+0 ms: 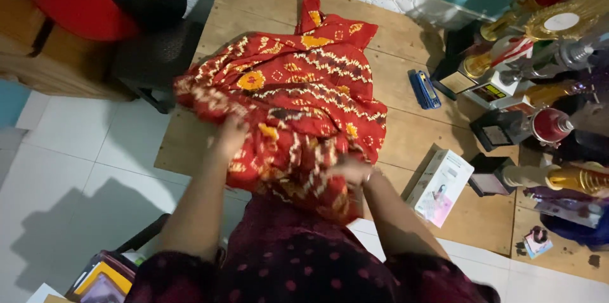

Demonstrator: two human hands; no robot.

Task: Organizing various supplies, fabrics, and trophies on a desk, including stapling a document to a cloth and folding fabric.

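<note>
A red patterned cloth (298,94) with yellow and white motifs lies bunched on a wooden table (406,43). My left hand (229,135) grips its near left edge, fingers buried in the folds. At the cloth's near right edge, my right hand (353,171) holds the fabric, part of which hangs over the table's front. My dark dotted sleeves fill the bottom of the view.
A white box (441,186) lies right of the cloth, a blue case (424,89) beyond it. Several gold trophies (539,30) crowd the table's right side. A dark chair with a red cushion (82,11) stands at the left. White tile floor lies below left.
</note>
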